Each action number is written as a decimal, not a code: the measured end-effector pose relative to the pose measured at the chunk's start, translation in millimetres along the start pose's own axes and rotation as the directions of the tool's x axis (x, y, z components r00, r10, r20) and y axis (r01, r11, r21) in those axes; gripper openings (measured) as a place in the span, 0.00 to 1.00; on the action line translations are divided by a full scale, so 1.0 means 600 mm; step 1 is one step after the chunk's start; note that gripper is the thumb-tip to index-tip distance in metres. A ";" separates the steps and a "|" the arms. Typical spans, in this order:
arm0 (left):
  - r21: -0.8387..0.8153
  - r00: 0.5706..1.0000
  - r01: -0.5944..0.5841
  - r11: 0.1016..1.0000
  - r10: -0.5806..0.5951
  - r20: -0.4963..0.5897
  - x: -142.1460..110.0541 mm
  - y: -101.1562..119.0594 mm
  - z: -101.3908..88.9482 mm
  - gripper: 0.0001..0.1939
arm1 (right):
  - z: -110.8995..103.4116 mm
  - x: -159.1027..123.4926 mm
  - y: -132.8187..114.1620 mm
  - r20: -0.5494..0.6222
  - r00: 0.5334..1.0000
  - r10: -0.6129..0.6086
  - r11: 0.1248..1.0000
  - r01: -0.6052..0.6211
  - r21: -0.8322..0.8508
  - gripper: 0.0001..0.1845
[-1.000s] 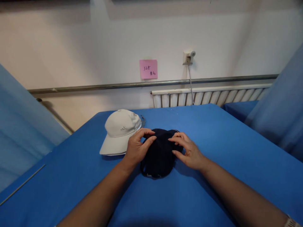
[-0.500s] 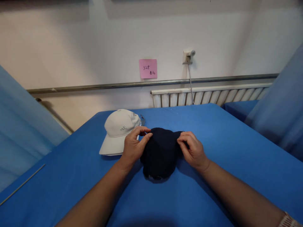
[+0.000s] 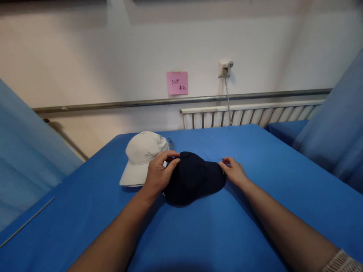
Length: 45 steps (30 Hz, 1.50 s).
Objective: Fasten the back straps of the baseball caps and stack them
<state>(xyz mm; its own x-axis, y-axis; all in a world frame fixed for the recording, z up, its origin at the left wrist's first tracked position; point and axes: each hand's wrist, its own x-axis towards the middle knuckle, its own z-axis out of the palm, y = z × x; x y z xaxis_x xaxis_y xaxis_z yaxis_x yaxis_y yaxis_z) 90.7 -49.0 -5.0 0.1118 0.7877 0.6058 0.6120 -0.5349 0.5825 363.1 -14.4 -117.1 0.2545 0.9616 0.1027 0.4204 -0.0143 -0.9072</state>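
A dark navy baseball cap (image 3: 190, 179) rests on the blue-covered table in front of me, its brim pointing right. My left hand (image 3: 160, 170) pinches the top left of its crown between thumb and fingers. At the brim's far right edge, the thumb and fingertips of my right hand (image 3: 233, 170) close on the rim. Just behind my left hand stands a white baseball cap (image 3: 143, 149) with a small striped logo, brim toward the front left; my fingers hide part of it.
The blue table cover (image 3: 269, 211) spreads around the caps. A thin rod (image 3: 27, 222) lies at the left edge. Blue curtains (image 3: 28, 151) hang on both sides. Behind are a wall rail (image 3: 127, 104), a radiator (image 3: 249, 114), a pink note (image 3: 177, 82) and a plugged-in socket (image 3: 224, 69).
The navy cap has turned so that its brim now shows fully, pointing right. My right hand has shifted slightly right with the brim; my left hand stays nearly where it was.
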 end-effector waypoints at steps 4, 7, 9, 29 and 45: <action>-0.019 1.000 0.019 1.000 -0.018 0.011 0.001 -0.004 -0.003 0.08 | -0.002 -0.007 -0.014 0.185 0.968 0.170 0.948 -0.211 0.236 0.17; -0.043 0.998 0.055 0.998 -0.055 0.015 0.004 -0.007 -0.006 0.09 | -0.021 -0.018 -0.034 0.467 0.835 0.292 0.769 -0.495 0.404 0.21; -0.059 0.997 0.079 0.995 -0.079 0.009 0.006 -0.009 -0.009 0.09 | -0.035 -0.021 -0.042 0.592 0.744 0.310 0.683 -0.608 0.406 0.19; -0.111 0.993 0.100 0.989 -0.106 -0.057 0.008 -0.020 -0.013 0.09 | -0.063 -0.011 -0.023 0.721 0.675 0.158 0.678 -0.605 0.418 0.15; -0.113 0.986 0.136 0.984 -0.146 -0.085 0.007 -0.020 -0.009 0.10 | -0.032 -0.014 -0.019 0.623 0.729 0.282 0.631 -0.631 0.452 0.10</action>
<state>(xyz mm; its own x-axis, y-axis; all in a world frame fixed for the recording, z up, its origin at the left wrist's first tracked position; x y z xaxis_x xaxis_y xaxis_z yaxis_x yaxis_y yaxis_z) 79.5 -41.1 -6.6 -0.0456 0.8286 0.5580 0.5288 -0.4539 0.7172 373.0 -27.5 -100.0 -0.2385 0.8680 -0.4355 -0.2892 -0.4916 -0.8214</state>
